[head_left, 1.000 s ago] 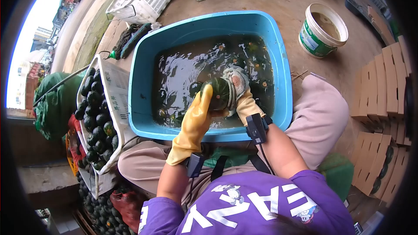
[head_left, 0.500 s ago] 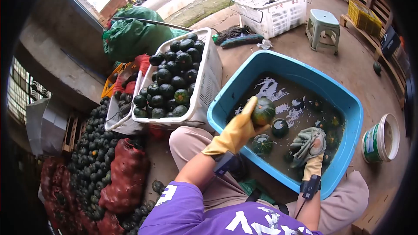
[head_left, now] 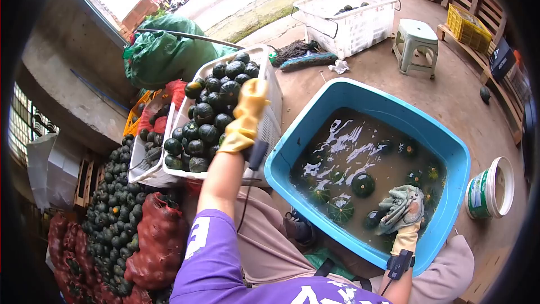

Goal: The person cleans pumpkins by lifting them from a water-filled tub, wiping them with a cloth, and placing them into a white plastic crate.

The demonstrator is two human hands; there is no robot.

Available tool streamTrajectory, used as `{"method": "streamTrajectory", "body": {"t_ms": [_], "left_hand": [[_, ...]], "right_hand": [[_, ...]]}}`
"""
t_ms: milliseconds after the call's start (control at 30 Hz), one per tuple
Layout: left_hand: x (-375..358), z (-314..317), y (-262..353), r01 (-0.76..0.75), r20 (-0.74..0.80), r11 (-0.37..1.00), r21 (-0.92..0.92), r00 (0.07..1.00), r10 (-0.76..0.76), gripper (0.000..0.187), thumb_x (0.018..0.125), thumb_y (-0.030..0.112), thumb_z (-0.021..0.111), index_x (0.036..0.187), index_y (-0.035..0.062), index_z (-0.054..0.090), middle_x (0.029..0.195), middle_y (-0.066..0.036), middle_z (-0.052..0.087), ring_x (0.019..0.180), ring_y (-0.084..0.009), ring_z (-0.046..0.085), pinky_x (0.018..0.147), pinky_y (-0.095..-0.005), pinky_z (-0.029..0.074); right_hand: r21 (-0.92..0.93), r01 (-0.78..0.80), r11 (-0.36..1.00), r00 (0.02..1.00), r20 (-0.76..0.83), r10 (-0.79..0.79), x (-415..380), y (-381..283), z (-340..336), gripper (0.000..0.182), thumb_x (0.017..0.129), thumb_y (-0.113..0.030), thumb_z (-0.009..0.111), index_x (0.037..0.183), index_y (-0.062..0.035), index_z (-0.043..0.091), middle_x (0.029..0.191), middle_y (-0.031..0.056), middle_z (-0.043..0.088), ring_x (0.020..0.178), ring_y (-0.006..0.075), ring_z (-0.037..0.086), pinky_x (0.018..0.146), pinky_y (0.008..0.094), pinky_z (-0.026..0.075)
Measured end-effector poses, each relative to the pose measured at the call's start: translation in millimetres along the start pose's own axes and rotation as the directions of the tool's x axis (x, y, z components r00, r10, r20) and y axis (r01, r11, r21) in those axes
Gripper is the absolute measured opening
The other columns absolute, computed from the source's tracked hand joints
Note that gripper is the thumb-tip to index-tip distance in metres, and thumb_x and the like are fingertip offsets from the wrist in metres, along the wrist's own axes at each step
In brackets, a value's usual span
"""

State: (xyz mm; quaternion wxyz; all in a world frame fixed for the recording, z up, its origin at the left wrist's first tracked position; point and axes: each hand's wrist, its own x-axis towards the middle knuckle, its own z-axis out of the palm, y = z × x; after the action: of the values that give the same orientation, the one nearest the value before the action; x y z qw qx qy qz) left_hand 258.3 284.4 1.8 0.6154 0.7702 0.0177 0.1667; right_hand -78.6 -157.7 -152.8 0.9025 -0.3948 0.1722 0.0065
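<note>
My left hand [head_left: 250,115], in a yellow rubber glove, is raised over the right side of a white crate [head_left: 273,93] heaped with dark green squashes [head_left: 203,114]. Its fingers are smeared by motion, and whether it holds anything cannot be made out. My right hand [head_left: 406,219], also in a yellow glove, is closed on a crumpled grey-green cloth [head_left: 400,205] at the near right of a blue tub [head_left: 281,188]. Murky water fills the tub, with several squashes in it, one striped squash [head_left: 363,184] left of the cloth.
Loose squashes [head_left: 112,219] and a red net sack [head_left: 154,242] lie at the left. Behind the tub are a white crate [head_left: 354,28], a brush [head_left: 309,62] and a stool [head_left: 416,42]. A white bucket [head_left: 489,188] is at the right, a green bag [head_left: 169,50] at the upper left.
My left hand has moved left from the tub to above the crate; the squash it held no longer shows in it. My right hand stays in the tub with the cloth. The view has shifted slightly.
</note>
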Motion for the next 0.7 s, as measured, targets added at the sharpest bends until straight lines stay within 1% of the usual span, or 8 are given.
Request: {"method": "streamTrajectory", "body": {"t_ms": [33, 67, 167, 267, 500, 567, 633, 700], "left_hand": [[-24, 35, -4, -0.449, 0.237, 0.76, 0.471, 0.894, 0.381, 0.033, 0.101, 0.034, 0.06, 0.122, 0.0096, 0.067, 0.109, -0.015, 0.072, 0.09, -0.0273, 0.071, 0.083, -0.0384, 0.057], [-59, 77, 3, -0.174, 0.37, 0.908, 0.381, 0.929, 0.022, 0.038, 0.097, 0.036, 0.066, 0.126, 0.012, 0.066, 0.123, -0.019, 0.07, 0.111, -0.0329, 0.069, 0.098, -0.0415, 0.054], [-152, 154, -22, -0.696, 0.828, 0.662, 0.279, 0.524, 0.202, 0.06, 0.091, 0.042, 0.075, 0.135, 0.0043, 0.061, 0.129, -0.027, 0.064, 0.121, -0.0373, 0.063, 0.104, -0.0455, 0.051], [-204, 205, -56, -0.668, 0.953, 0.68, 0.302, 0.209, -0.218, 0.065, 0.082, 0.05, 0.08, 0.123, 0.0017, 0.066, 0.108, -0.024, 0.072, 0.104, -0.0424, 0.069, 0.093, -0.0463, 0.054], [-278, 235, -101, -0.854, 0.95, 0.433, 0.289, 0.312, -0.018, 0.056, 0.077, 0.036, 0.08, 0.122, 0.0059, 0.067, 0.098, -0.019, 0.074, 0.095, -0.0332, 0.074, 0.081, -0.0416, 0.06], [-290, 252, -102, -0.799, 0.909, 0.473, 0.371, 0.206, -0.363, 0.035, 0.086, 0.028, 0.068, 0.111, 0.0038, 0.07, 0.094, -0.018, 0.074, 0.084, -0.0326, 0.074, 0.072, -0.0413, 0.059], [-283, 238, -175, -0.553, 0.978, 0.809, 0.198, 0.161, -0.13, 0.022, 0.088, 0.021, 0.061, 0.097, 0.0043, 0.073, 0.088, -0.017, 0.073, 0.079, -0.0334, 0.072, 0.068, -0.0412, 0.058], [-255, 196, -36, -0.419, 0.843, 0.748, 0.515, 0.092, -0.529, 0.013, 0.073, 0.022, 0.077, 0.083, 0.015, 0.077, 0.089, -0.01, 0.075, 0.087, -0.0294, 0.073, 0.074, -0.0399, 0.057]], "right_hand": [[-0.004, -0.005, 1.0, 1.0, -0.001, 0.005, 3, 5, -3, 0.046, 0.101, -0.037, 0.056, 0.119, 0.005, 0.051, 0.103, 0.0271, 0.069, 0.076, 0.04, 0.072, 0.061, 0.0489, 0.064], [-0.007, 0.015, 1.0, 1.0, -0.012, -0.015, 7, 10, -8, 0.044, 0.101, -0.035, 0.055, 0.12, 0.0047, 0.051, 0.102, 0.0265, 0.069, 0.077, 0.0395, 0.071, 0.061, 0.0484, 0.063], [-0.462, 0.244, 0.853, 0.966, 0.197, -0.169, 6, 10, -14, 0.039, 0.104, -0.032, 0.049, 0.121, 0.0031, 0.052, 0.102, 0.0252, 0.067, 0.077, 0.0376, 0.068, 0.061, 0.0475, 0.061], [0.077, -0.064, 0.995, 0.997, -0.042, 0.067, 8, 7, -13, 0.041, 0.104, -0.034, 0.048, 0.124, 0.0014, 0.052, 0.109, 0.0251, 0.066, 0.081, 0.0367, 0.067, 0.059, 0.0468, 0.059], [0.209, -0.104, 0.972, 0.99, -0.074, 0.122, 0, 4, -6, 0.041, 0.104, -0.035, 0.049, 0.129, -0.0035, 0.051, 0.12, 0.0284, 0.064, 0.087, 0.0386, 0.067, 0.062, 0.044, 0.058], [0.227, -0.158, 0.961, 0.98, -0.083, 0.181, 9, 14, -13, 0.04, 0.104, -0.036, 0.049, 0.129, -0.0047, 0.051, 0.121, 0.0293, 0.063, 0.086, 0.0391, 0.067, 0.062, 0.0432, 0.058], [0.644, -0.275, 0.714, 0.948, 0.304, 0.09, 13, 20, -16, 0.041, 0.104, -0.036, 0.048, 0.129, -0.0037, 0.051, 0.118, 0.0304, 0.064, 0.085, 0.0393, 0.067, 0.063, 0.043, 0.059], [0.047, 0.077, 0.996, 0.997, -0.03, -0.076, -5, 5, 9, 0.039, 0.106, -0.035, 0.046, 0.118, 0.001, 0.054, 0.103, 0.0266, 0.067, 0.079, 0.0356, 0.067, 0.065, 0.0422, 0.058]]}}
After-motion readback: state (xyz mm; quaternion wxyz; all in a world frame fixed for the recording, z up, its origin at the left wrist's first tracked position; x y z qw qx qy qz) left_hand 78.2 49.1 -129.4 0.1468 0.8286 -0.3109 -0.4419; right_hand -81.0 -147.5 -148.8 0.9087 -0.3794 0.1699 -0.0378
